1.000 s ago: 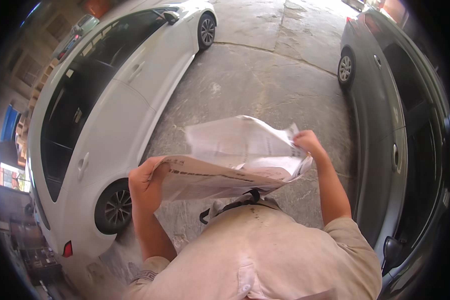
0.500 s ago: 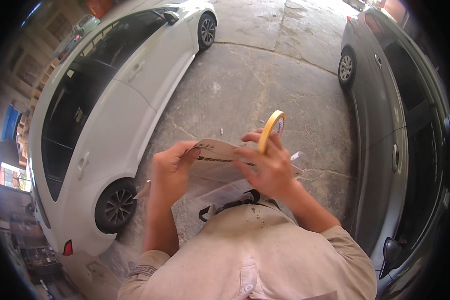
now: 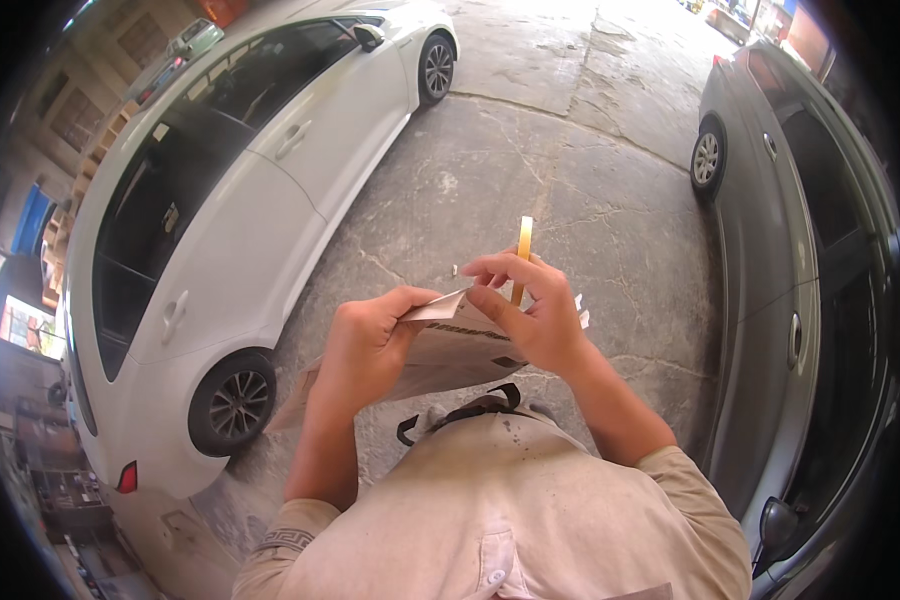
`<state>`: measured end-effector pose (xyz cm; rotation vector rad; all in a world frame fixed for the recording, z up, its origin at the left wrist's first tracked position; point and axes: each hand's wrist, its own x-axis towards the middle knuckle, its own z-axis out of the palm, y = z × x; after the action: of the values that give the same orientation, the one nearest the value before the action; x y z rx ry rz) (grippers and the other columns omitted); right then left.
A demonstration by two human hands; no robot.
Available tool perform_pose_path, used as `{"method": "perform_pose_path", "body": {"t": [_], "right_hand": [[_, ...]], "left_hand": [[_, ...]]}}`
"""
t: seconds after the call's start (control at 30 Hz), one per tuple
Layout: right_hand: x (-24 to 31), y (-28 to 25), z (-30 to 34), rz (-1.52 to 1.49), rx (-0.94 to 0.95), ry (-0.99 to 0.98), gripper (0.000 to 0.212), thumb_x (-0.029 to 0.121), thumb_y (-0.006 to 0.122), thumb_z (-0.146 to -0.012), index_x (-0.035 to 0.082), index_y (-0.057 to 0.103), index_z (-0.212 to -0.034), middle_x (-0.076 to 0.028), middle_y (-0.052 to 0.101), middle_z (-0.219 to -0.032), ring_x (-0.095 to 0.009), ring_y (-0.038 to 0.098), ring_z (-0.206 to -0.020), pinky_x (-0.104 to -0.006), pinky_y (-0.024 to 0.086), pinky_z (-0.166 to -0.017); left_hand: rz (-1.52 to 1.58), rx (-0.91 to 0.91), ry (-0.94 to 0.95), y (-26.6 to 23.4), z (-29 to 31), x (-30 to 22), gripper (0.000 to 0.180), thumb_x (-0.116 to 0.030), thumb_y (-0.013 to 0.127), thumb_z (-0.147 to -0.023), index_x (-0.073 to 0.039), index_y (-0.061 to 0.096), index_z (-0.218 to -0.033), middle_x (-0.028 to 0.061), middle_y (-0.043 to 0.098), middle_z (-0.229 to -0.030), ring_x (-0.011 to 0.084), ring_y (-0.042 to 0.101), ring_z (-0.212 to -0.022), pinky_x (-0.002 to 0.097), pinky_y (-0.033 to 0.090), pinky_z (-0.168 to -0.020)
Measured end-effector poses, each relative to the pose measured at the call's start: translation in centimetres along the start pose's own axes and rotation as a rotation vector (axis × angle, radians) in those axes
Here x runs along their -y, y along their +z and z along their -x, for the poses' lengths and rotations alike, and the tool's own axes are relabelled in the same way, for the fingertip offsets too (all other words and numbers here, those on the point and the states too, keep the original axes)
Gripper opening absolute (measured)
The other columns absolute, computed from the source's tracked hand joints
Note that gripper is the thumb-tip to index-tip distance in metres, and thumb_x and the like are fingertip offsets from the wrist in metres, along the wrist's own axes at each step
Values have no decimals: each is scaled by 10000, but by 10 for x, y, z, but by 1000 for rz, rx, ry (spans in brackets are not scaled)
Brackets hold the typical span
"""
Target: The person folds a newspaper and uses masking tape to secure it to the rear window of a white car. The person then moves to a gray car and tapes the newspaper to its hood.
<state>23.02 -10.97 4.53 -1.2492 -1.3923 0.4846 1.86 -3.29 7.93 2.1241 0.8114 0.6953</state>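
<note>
Got both hands busy over here. My left hand point(image 3: 365, 345) is pinched down on a big printed sheet of paper point(image 3: 445, 350), thumb and fingers tight on its top edge where a pale corner folds over. My right hand point(image 3: 538, 318) is just beside it, fingers curled and nearly closed, with the thumb up against that same edge. Can't tell if it's really gripping the paper or only touching it. That hand has a thin yellow ring point(image 3: 524, 240) too, sitting up at the fingers and pretty much edge-on to me, though I can't make out how it's hooked on there.

The paper's up in front of my belly, drooping below my hands, and one end pokes out low past my left forearm. There's a row of dark print across it.

Under it all is a cracked concrete floor point(image 3: 530, 150). White car point(image 3: 240, 220) on my left, dark grey car point(image 3: 755, 260) on my right, me in the gap. I'm in a beige shirt point(image 3: 450, 500) with a patterned band on the left sleeve, and some black straps point(image 3: 480, 408) show just past the front of it.
</note>
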Motion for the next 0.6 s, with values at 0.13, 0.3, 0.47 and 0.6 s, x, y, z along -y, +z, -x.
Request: {"method": "perform_pose_path", "body": {"t": [0.13,0.3,0.47,0.6], "right_hand": [[-14,-8,-3,-115,69,-46,166,102,768,-936,60,759,-1096,-81,730,-993,-165,675,-905,-308,518,-788],[-11,-11,-4,-96,136,-61,176,149,782,-946,38,767,-1082,-62,721,-947,-140,641,-848,-287,487,-741],[-13,-15,-8,-236,316,137,194,213,762,-981,23,764,-1020,0,681,-843,-87,566,-748,-265,434,-662],[-14,-18,-8,-411,355,375,239,238,737,-1005,1,754,-979,57,604,-781,-39,475,-707,-239,369,-616]], "left_hand": [[37,-10,39,-1,1,1,167,-58,701,-961,-42,748,-1120,179,760,-912,264,763,-799,325,564,-725],[-26,33,74,-5,1,0,151,-42,713,-961,-19,745,-1107,132,776,-918,193,740,-815,301,564,-759],[-45,58,139,-10,3,5,149,-14,721,-952,-7,734,-1101,120,785,-938,161,736,-834,293,567,-775],[21,-98,129,-2,3,4,167,-1,737,-935,-14,722,-1101,118,787,-935,148,739,-837,294,569,-769]]}}
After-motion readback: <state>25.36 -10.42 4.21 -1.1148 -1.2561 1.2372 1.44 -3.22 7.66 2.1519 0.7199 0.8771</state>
